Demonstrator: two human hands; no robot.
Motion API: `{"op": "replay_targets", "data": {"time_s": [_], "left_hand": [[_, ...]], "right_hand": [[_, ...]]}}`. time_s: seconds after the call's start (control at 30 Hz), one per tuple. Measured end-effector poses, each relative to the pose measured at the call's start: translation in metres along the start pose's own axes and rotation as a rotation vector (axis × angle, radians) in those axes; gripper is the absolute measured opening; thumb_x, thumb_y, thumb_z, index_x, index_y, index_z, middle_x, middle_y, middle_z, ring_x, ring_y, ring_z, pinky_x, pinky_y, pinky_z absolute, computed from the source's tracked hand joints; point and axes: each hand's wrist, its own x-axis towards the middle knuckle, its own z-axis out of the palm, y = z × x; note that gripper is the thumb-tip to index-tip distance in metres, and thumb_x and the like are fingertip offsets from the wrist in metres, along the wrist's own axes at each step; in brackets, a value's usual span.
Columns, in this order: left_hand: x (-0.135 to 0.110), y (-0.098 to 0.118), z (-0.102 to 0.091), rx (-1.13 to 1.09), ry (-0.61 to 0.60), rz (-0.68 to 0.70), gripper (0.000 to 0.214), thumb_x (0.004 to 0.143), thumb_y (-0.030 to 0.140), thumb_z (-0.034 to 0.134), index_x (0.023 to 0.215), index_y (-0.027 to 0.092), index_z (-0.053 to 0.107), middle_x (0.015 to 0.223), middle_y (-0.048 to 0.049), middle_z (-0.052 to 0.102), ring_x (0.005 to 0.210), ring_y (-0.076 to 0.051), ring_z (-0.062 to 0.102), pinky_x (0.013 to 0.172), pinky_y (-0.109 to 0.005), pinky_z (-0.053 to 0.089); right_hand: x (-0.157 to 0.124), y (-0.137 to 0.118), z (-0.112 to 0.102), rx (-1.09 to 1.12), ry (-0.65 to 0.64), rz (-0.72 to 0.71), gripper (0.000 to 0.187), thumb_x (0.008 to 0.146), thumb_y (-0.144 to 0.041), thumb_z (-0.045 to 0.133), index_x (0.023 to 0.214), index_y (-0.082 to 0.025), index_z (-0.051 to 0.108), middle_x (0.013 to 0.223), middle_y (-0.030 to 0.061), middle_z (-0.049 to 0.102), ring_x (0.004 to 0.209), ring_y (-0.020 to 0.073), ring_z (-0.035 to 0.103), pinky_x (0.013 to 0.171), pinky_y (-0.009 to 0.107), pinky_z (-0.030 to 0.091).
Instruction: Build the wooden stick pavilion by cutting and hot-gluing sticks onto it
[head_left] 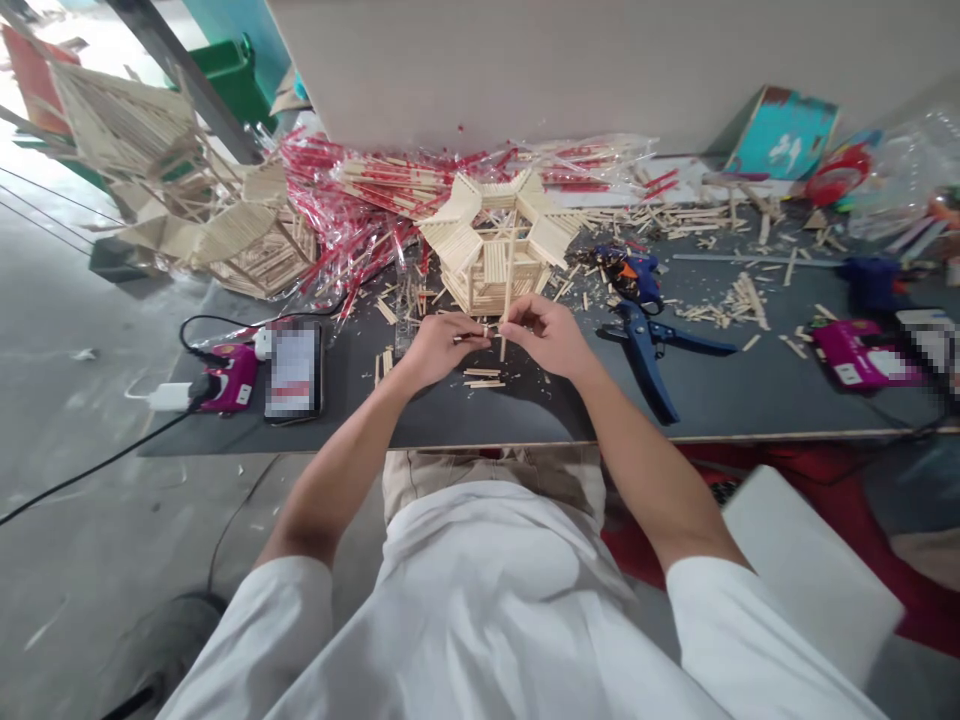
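Left hand (439, 345) and right hand (546, 335) pinching wooden stick (508, 290), stick model (495, 240) behind

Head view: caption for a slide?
Left hand and right hand pinch wooden sticks before a stick-built model on the table.

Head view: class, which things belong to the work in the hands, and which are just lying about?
In hand: left hand, short stick, right hand, long stick, stick model, cut sticks.
Lying about: blue cutters, glue gun, phone, chopstick packets.
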Motion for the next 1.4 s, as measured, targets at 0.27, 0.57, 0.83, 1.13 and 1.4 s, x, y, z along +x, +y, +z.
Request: {"op": "replay_targets", "data": {"time_s": [0.27,0.57,0.83,1.13,1.4], "left_hand": [[0.001,-0.008,-0.002,0.15,-0.137,0.034,0.014,0.095,0.03,0.074,0.09,0.021,0.083,0.084,-0.0025,0.077,0.08,-0.019,0.069,0.076,-0.03,0.048],[0.001,-0.011,-0.001,0.214,-0.144,0.088,0.022,0.097,0.038,0.072,0.088,0.02,0.081,0.08,-0.0025,0.074,0.076,-0.017,0.066,0.074,-0.028,0.045],[0.003,-0.009,-0.006,0.186,-0.203,0.115,0.037,0.1,0.044,0.067,0.074,0.018,0.075,0.071,-0.0005,0.066,0.068,-0.015,0.061,0.067,-0.027,0.039],[0.004,-0.016,-0.006,0.134,-0.192,0.098,0.033,0.097,0.045,0.07,0.079,0.019,0.078,0.076,-0.0015,0.072,0.073,-0.016,0.064,0.07,-0.027,0.043],[0.004,-0.009,-0.008,0.14,-0.219,0.136,0.033,0.099,0.044,0.07,0.081,0.017,0.078,0.076,-0.0018,0.071,0.073,-0.016,0.063,0.071,-0.027,0.041]], "right_hand": [[0.001,0.001,0.008,-0.147,0.015,-0.076,0.032,0.097,-0.055,0.073,0.091,-0.023,0.07,0.089,0.0037,0.073,0.077,0.0199,0.063,0.076,0.035,0.05],[0.002,0.001,0.011,-0.192,-0.037,-0.074,0.022,0.096,-0.044,0.074,0.091,-0.023,0.072,0.087,0.0027,0.073,0.077,0.0198,0.063,0.076,0.034,0.05],[0.002,0.001,0.014,-0.219,-0.112,-0.095,0.012,0.092,-0.033,0.075,0.087,-0.022,0.076,0.087,0.0033,0.072,0.078,0.02,0.062,0.078,0.035,0.048],[0.001,0.005,0.018,-0.173,-0.059,-0.009,0.012,0.089,-0.033,0.079,0.087,-0.021,0.079,0.083,0.0021,0.076,0.074,0.0185,0.062,0.073,0.033,0.046],[0.002,0.008,0.016,-0.16,-0.076,-0.021,0.017,0.089,-0.036,0.079,0.085,-0.02,0.079,0.081,0.0024,0.075,0.072,0.017,0.06,0.073,0.032,0.045]]}}
